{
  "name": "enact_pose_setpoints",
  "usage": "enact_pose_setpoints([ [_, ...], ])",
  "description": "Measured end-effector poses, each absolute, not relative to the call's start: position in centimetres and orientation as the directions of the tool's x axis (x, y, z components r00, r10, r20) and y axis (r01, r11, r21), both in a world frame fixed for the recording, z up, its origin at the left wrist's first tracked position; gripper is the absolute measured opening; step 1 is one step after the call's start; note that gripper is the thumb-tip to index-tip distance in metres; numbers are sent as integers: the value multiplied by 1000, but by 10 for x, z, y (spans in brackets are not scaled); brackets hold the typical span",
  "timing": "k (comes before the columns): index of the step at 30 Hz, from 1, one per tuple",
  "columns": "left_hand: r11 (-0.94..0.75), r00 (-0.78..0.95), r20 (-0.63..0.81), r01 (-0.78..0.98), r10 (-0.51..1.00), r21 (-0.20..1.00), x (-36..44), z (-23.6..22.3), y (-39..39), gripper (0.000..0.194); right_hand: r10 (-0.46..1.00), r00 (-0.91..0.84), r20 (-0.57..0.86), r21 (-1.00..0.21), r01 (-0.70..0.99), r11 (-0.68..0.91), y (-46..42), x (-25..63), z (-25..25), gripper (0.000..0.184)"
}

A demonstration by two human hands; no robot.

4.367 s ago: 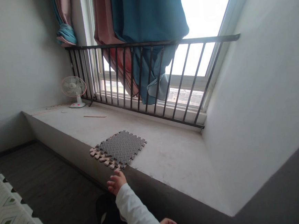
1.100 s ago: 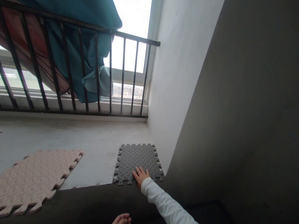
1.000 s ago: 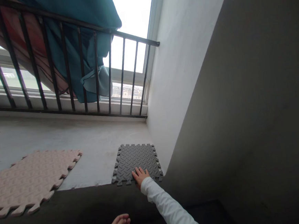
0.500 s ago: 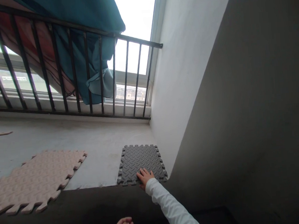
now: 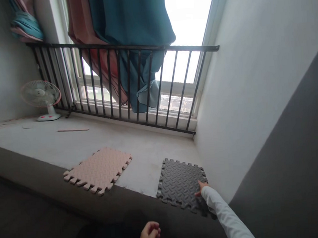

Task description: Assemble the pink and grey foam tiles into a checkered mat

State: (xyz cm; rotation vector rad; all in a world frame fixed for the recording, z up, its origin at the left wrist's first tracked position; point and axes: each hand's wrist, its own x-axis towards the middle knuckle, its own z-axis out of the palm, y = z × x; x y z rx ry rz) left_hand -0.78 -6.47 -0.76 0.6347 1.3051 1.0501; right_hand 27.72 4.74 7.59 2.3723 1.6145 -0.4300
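Note:
A grey foam puzzle mat (image 5: 182, 183) with a raised tread pattern lies at the right end of the white window ledge, its front teeth jutting over the ledge edge. On its right side rests my right hand (image 5: 202, 188), thumb and fingers spread; part of the fingers is hard to see. To the left lies a pink foam puzzle mat (image 5: 102, 167), apart from the grey one, its front corner also past the edge. My left hand (image 5: 150, 232) hovers low in front of the ledge, fingers curled in, nothing visible in them.
A black metal railing (image 5: 120, 47) runs before the window with a pink and teal curtain (image 5: 137, 18). A small fan (image 5: 40, 97) stands at the ledge's far left. A thin stick (image 5: 73, 130) lies on the ledge (image 5: 139, 142). A white wall (image 5: 245, 101) bounds the right.
The grey mat, earlier on top of the pink one, now lies at the right end. My right hand has shifted from its front middle to its right side. The view has swung left.

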Motion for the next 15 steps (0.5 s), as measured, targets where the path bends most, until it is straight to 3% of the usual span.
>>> enact_pose_setpoints([
  [3, 215, -287, -222, -57, 932, 975, -48, 6, -35, 13, 875, 294, -385, -2, 948, -319, 55, 289, 62, 67],
  [5, 158, -420, -50, 227, 906, 961, -85, 20, -14, 16, 885, 261, -385, 16, 961, -276, 60, 292, 55, 61],
  [7, 266, -509, 70, 555, 858, 788, -123, 36, 3, 21, 880, 249, -404, 39, 966, -255, 64, 292, 51, 57],
  [9, 422, -570, 153, 738, 807, 526, -154, 49, 17, 28, 872, 257, -417, 57, 965, -257, 68, 290, 50, 54],
  [12, 518, -542, 23, 814, 840, 264, -180, 64, 31, 35, 863, 261, -434, 84, 965, -249, 70, 285, 52, 51],
  [15, 516, -499, -131, 839, 856, 174, -190, 71, 41, 35, 864, 271, -425, 108, 962, -249, 69, 278, 57, 48],
])
